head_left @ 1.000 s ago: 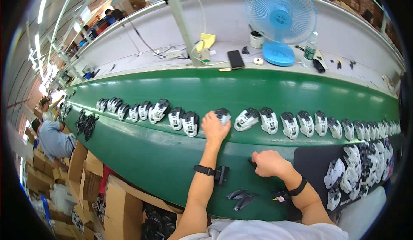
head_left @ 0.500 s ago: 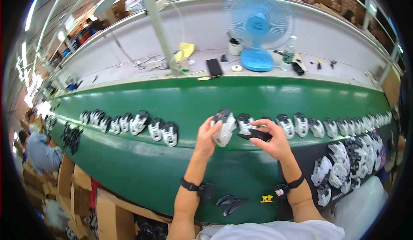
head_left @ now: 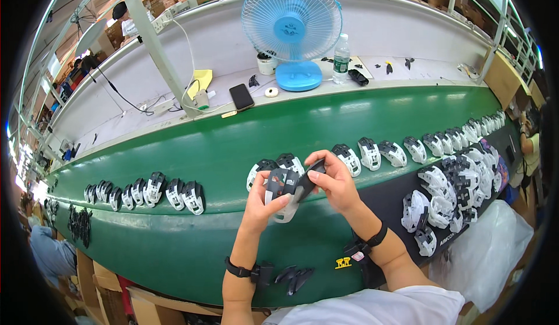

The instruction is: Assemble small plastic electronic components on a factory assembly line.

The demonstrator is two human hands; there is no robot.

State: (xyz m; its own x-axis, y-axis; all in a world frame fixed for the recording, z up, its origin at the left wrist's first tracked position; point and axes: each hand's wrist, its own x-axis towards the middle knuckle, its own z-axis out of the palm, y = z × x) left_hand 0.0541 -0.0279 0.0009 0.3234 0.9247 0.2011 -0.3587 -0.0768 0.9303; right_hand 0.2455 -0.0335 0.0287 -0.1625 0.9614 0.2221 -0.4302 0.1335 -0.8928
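Note:
My left hand [head_left: 256, 208] grips a white and dark grey computer mouse shell [head_left: 286, 213], tilted above the green work surface [head_left: 157, 240]. Between the fingers and thumb of my right hand [head_left: 336, 180] is a curved black panel [head_left: 308, 183]. The panel meets the right side of the shell; whether it is seated there I cannot tell. Just behind the hands stand two more mouse shells [head_left: 289, 162], partly covered. Near my body lie several loose black panels [head_left: 300, 279] and a small yellow part [head_left: 343, 263].
Rows of mouse shells [head_left: 192, 197] run left and right across the surface. More are heaped on a black mat [head_left: 378, 201] at the right, beside a clear plastic bag [head_left: 489, 249]. Along the back ledge are a blue fan [head_left: 299, 77], a bottle [head_left: 341, 62] and a phone [head_left: 241, 97].
Both hands have come together, and the black panel, held apart before, now touches the shell. The shell has been turned. The whole view has shifted to the right.

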